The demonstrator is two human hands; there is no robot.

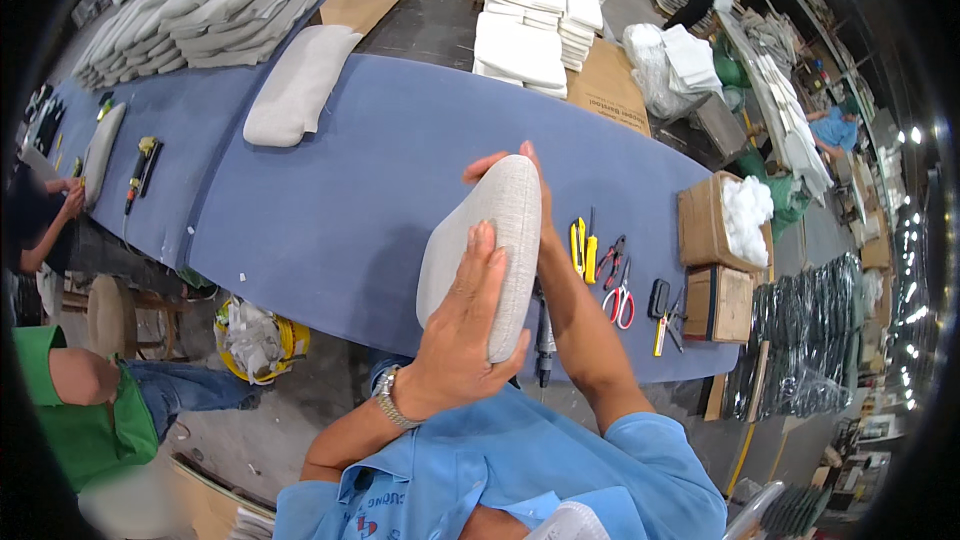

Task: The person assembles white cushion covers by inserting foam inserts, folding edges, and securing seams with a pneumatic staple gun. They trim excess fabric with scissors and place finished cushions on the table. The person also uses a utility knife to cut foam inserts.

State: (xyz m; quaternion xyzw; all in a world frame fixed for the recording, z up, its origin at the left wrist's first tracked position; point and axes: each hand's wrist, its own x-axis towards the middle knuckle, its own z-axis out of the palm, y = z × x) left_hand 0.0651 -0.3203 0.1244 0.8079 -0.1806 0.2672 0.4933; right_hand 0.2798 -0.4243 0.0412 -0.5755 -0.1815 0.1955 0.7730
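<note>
We stand at a long blue-covered tabletop [330, 200] in a workshop with a concrete floor. We hold a grey fabric cushion [480, 250] upright above its near edge: our left hand [462, 335] lies flat and open against its near face, our right hand [530, 190] wraps behind its top, fingers curled over the rim. An open brown cardboard box [705, 225] of white stuffing sits at the tabletop's right end, a closed flat one [722, 302] beside it. Yellow utility knives [583, 248] and red-handled scissors [620, 295] lie between. Stacked white foam pads [535, 10] rise beyond.
</note>
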